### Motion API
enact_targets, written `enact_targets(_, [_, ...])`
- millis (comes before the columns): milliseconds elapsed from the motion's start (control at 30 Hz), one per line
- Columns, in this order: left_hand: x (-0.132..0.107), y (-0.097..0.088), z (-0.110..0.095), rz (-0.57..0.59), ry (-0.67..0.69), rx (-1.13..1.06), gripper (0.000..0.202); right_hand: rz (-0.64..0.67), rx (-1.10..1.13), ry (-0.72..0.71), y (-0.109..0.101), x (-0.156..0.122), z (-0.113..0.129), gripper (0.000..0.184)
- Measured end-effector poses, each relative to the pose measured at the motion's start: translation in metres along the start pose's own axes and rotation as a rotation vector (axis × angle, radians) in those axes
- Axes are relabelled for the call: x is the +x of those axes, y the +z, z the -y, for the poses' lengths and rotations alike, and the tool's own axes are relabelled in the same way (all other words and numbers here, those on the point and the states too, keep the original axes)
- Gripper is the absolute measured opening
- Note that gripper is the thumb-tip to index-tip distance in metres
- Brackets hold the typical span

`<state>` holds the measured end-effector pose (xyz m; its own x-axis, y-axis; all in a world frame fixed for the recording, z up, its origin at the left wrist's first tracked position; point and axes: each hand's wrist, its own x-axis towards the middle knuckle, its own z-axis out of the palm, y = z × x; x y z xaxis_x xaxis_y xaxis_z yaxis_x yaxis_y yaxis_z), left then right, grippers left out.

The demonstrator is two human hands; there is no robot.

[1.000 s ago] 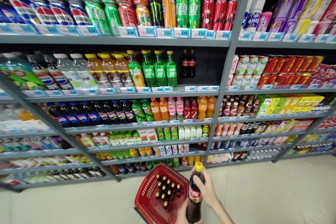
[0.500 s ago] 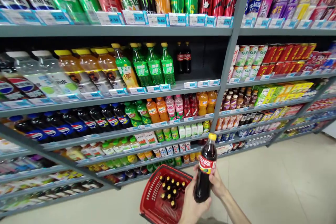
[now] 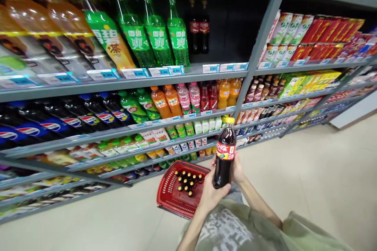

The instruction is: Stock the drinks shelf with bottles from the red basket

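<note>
Cupping both hands around a yellow-capped cola bottle [image 3: 225,162]: left hand [image 3: 212,190] wrapped low, right hand [image 3: 238,169] pressed against its right side. Holding it nearly upright before the body, just right of a red basket [image 3: 171,200], with 口可乐 legible on its red label. Can count eleven yellow caps [image 3: 185,180] inside the basket. On the shelf [image 3: 194,74], can count two red-labelled colas [image 3: 199,27], three green bottles [image 3: 156,35], one bottle reading 雪碧茶 [image 3: 113,43] and, readable beneath, a 2.80 price tag [image 3: 160,71]. One row lower, showing at least six Pepsi-emblem bottles [image 3: 89,120], two pink-labelled bottles [image 3: 188,98].
</note>
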<state>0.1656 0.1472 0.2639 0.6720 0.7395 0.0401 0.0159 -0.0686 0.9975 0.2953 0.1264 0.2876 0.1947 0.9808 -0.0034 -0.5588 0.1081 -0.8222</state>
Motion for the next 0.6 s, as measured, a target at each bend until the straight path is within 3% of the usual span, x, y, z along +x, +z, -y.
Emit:
enact_targets(167, [0.011,0.008,0.01,0.005,0.05,-0.02,0.055,-0.047,0.01,-0.061,-0.007,0.016,0.015,0.082])
enact_targets(367, [0.006,0.01,0.013,-0.054,0.032,0.161,0.041,-0.173,0.057,-0.197,-0.012,0.036,0.038,0.062])
enact_targets(600, [0.001,0.004,0.019,-0.25,0.113,0.362,0.055,-0.384,-0.01,-0.296,-0.009,0.045,0.063,0.037])
